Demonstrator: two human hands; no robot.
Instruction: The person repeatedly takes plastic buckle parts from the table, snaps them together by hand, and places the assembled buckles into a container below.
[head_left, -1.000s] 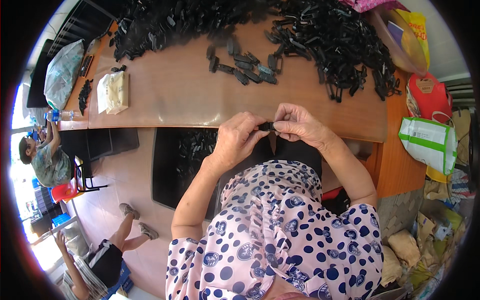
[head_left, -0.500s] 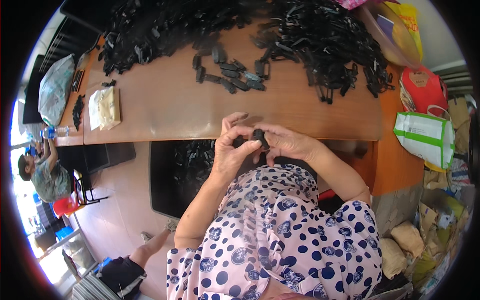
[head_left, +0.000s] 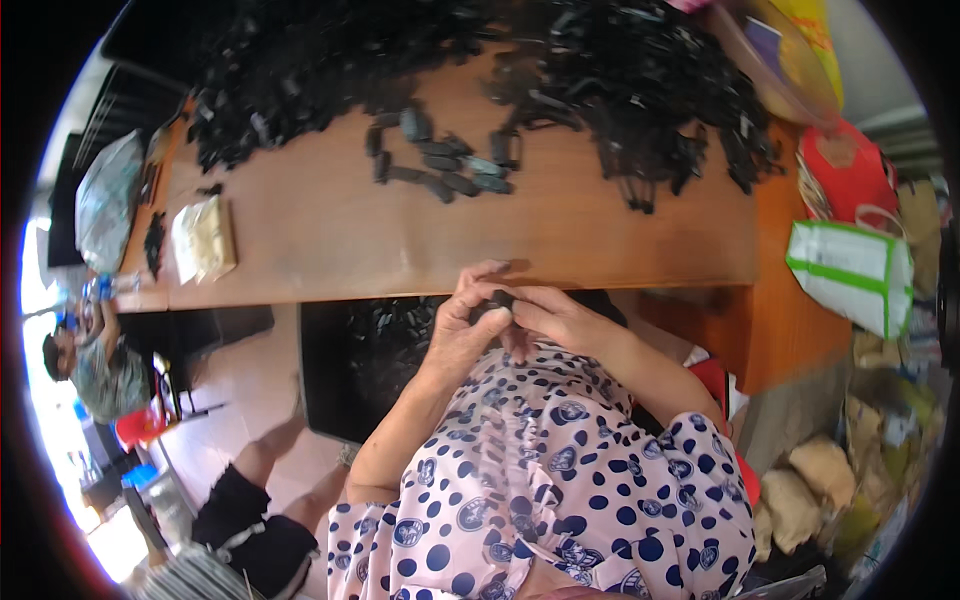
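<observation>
A small black plastic piece (head_left: 501, 299) is held between my two hands at the front edge of the table (head_left: 400, 245). My left hand (head_left: 460, 325) pinches it between thumb and fingers. Fingers of my right hand (head_left: 565, 318) close on its other side and partly cover it, so its exact kind is hard to make out. Beyond my hands, several loose black pieces (head_left: 440, 160) with narrow, elongated bodies lie on the brown tabletop. Some of them have open, looped frames.
Large heaps of black pieces, a left heap (head_left: 290, 90) and a right heap (head_left: 640, 90), cover the far table. A black bin (head_left: 330, 400) stands below the edge. A pale packet (head_left: 203, 240) lies left; a white-green bag (head_left: 850, 275) sits right. A person (head_left: 250, 530) is at lower left.
My hands have drawn closer together around the black piece, now more covered by fingers. The view has shifted slightly. At lower left, the other person's legs and dark shorts have moved further into view.
</observation>
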